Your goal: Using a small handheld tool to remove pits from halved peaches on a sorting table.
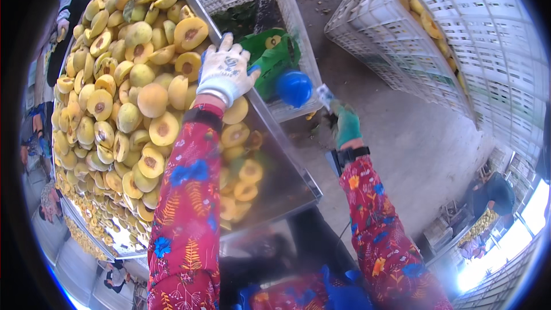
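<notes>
My left hand (227, 69), in a white knit glove with blue on the fingers, lies with fingers apart across the raised rim of a metal table (275, 131). A heap of halved yellow peaches (129, 94) spreads beside it; some show reddish pit hollows. More halves (245, 181) lie on the table's near corner, partly behind my left sleeve. Away from the table, my right hand (348, 122) wears a green glove. Its fingers are closed around a small whitish object (325, 94), too blurred to identify. Its tip is near a white plastic crate (308, 47).
Inside that crate lie a green plastic bag (273, 58), a round blue object (294, 88) and dark leafy matter. Tilted-looking white crates (495, 34) with yellow fruit stand at right on the concrete floor (387, 107). People (495, 193) are at far right and along the left edge.
</notes>
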